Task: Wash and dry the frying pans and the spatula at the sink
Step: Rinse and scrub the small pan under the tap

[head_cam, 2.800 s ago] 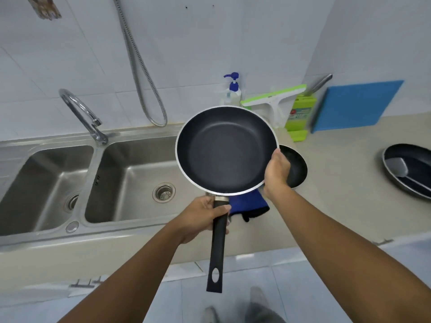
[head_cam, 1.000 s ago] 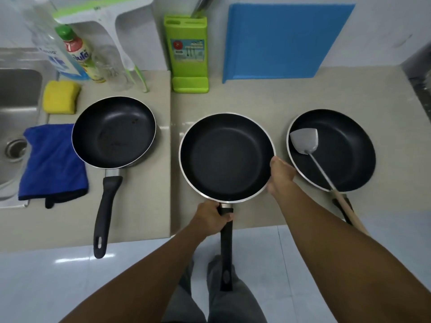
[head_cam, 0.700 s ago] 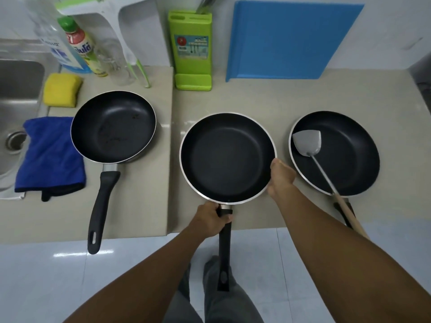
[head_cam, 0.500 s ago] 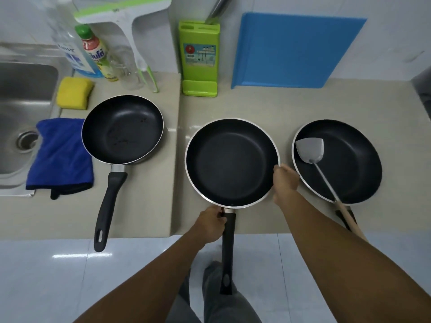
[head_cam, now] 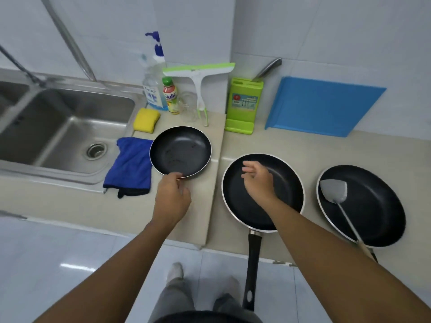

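**Middle pan set down; left hand on small pan**

Change: the middle pan [head_cam: 263,192], held in both hands half a second ago, now lies on the desk [head_cam: 291,145], handle past the edge. Likely done; next is the small pan [head_cam: 180,151], specks visible inside, beside the blue cloth [head_cam: 130,166] near the sink [head_cam: 70,127].
Left hand [head_cam: 171,199]: fingers curled closed at the small pan's near rim, over its handle.
Right hand [head_cam: 257,180]: loosely spread, empty, above the middle pan.
Spatula [head_cam: 333,188] lies in the right pan [head_cam: 373,206].
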`<move>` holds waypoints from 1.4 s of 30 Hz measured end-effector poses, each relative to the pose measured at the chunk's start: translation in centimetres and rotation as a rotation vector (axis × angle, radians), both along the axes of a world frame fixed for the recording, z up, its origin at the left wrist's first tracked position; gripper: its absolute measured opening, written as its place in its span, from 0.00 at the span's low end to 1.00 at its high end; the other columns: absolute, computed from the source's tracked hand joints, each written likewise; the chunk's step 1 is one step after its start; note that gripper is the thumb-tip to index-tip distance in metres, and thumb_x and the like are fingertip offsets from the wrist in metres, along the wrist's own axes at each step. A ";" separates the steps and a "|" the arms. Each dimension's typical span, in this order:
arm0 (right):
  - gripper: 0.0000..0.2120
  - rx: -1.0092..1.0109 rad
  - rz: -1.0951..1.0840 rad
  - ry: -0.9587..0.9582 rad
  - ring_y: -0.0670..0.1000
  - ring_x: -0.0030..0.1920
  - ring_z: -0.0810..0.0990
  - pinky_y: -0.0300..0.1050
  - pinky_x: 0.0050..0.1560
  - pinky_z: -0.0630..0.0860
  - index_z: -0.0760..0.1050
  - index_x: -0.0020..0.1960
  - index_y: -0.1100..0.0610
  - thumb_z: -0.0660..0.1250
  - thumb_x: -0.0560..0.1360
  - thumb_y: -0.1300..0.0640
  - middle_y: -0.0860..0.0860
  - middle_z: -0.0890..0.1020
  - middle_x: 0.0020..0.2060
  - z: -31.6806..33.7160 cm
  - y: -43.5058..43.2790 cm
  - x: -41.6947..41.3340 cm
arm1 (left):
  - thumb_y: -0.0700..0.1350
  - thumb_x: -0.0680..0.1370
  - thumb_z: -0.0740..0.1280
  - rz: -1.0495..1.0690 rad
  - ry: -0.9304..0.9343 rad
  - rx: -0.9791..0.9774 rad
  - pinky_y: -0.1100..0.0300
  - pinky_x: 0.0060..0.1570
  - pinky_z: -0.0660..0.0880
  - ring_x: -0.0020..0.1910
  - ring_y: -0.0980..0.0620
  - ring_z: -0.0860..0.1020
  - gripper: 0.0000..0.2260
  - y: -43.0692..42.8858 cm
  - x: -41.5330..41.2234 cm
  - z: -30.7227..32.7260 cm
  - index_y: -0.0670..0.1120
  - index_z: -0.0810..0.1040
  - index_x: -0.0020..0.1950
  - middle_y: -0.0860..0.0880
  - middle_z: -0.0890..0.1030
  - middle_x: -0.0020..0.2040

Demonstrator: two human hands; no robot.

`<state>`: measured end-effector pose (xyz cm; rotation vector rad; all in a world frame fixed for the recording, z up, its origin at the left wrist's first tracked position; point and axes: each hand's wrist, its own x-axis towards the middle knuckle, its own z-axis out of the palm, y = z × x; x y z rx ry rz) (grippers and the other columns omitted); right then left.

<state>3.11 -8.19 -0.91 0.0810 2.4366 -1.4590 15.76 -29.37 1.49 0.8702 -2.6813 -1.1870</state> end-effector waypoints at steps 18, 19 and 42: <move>0.12 0.179 -0.283 0.083 0.55 0.36 0.69 0.44 0.41 0.69 0.77 0.47 0.59 0.56 0.73 0.67 0.48 0.70 0.28 -1.8 -16.9 0.6 | 0.45 0.86 0.62 -0.067 -0.312 0.844 0.52 0.34 0.82 0.29 0.48 0.79 0.07 -9.4 2.6 -1.7 0.43 0.73 0.61 0.42 0.79 0.41; 0.12 0.175 -0.302 0.079 0.54 0.34 0.68 0.43 0.40 0.68 0.77 0.47 0.58 0.56 0.72 0.67 0.48 0.69 0.27 -1.8 -17.1 1.0 | 0.45 0.86 0.62 -0.085 -0.307 0.838 0.52 0.33 0.82 0.29 0.48 0.79 0.07 -9.9 2.8 -1.6 0.43 0.73 0.61 0.42 0.79 0.41; 0.22 -0.186 -0.261 0.107 0.44 0.38 0.75 0.35 0.43 0.70 0.82 0.56 0.44 0.61 0.71 0.65 0.45 0.86 0.37 4.7 -30.5 -0.4 | 0.55 0.87 0.55 0.060 -0.239 0.992 0.56 0.26 0.74 0.25 0.47 0.75 0.21 -23.5 1.7 4.1 0.37 0.75 0.60 0.40 0.82 0.34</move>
